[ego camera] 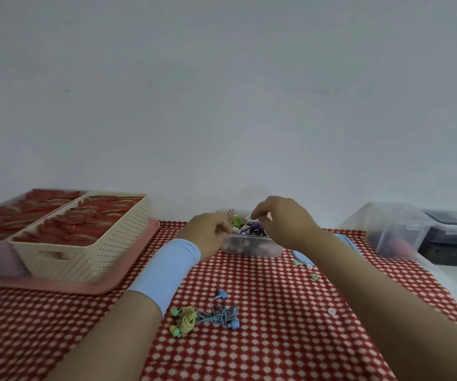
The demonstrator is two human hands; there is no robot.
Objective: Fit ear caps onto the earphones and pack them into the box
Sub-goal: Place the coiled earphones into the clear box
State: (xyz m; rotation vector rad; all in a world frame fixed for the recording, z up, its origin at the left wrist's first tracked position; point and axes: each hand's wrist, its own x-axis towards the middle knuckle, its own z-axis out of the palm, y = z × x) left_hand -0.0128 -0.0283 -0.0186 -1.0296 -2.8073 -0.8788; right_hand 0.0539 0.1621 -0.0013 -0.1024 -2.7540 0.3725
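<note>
We take the clear tub of tangled earphones at the far middle of the red checked cloth as our landmark. Both our forearms stretch forward from the near edge and meet over it. Our left hand, with a pale blue band around the wrist, sits at the tub's left rim, palm turned inward, fingers curled toward the heap; whether they actually grip anything we cannot tell, since the fingertips are hidden and blurred. Our right hand arches above the tub from the right, wrist raised, knuckles up, thumb and forefinger drawn together in a pinch just over the wires — what sits between them is too small to make out. Nearer to us than the tub, on the cloth between our forearms, lie two coiled sets: a yellow-green earphone bundle and, touching it on its right, a blue earphone bundle. A few loose ear caps lie scattered to the right of and nearer than the tub. Left of the tub stands a cream perforated basket holding red packs, set on a pink tray — well apart from our hands.
</note>
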